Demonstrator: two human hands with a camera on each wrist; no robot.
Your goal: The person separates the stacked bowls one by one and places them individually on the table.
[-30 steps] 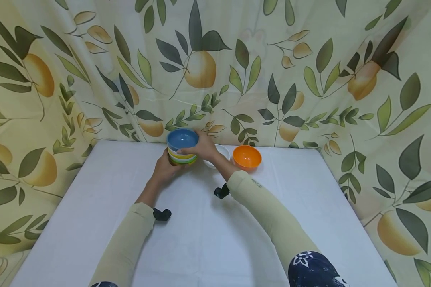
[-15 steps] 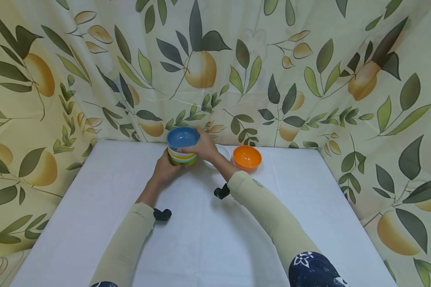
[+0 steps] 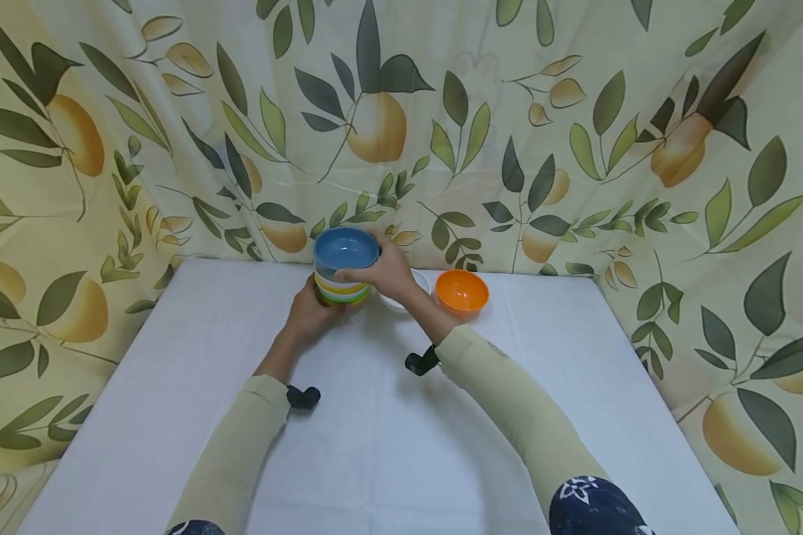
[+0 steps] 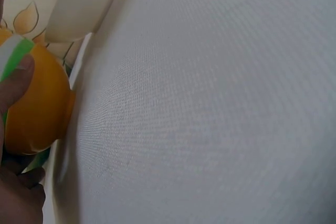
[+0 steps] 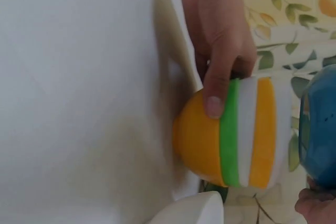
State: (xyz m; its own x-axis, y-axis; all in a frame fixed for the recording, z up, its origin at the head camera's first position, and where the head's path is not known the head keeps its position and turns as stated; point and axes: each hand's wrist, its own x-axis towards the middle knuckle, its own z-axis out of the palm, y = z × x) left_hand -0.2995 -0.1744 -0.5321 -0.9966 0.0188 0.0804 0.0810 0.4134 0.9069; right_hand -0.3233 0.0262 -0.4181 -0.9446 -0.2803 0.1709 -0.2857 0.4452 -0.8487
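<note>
Right hand [image 3: 391, 269] is clamped on the blue bowl [image 3: 346, 249], thumb on the near side, and holds it above the stack [image 3: 341, 292]; the right wrist view shows a gap between the two, so blue bowl and stack are apart. Left hand [image 3: 308, 308] grips the stack low down, thumb pressed along the side near the green rim [image 5: 228, 129], fingers round the other side. Stack is several nested bowls, orange one [image 5: 197, 142] lowest, white and yellow-orange rims above. Its base sits close over the table [image 3: 375, 416]; can't tell if it touches. White bowl [image 5: 197, 211] is just beside the right-hand grip, partly covered by that hand and wrist in the head view; a bright orange bowl [image 3: 462, 292] is farther to the right, not held. Step in hand looks like parting the blue bowl from the stack, judging by the gap and the two separate grips. Next move likely calls for the left hand to steady the stack while the right carries the blue bowl sideways, level, clear of the rims below and the white bowl under its wrist.
</note>
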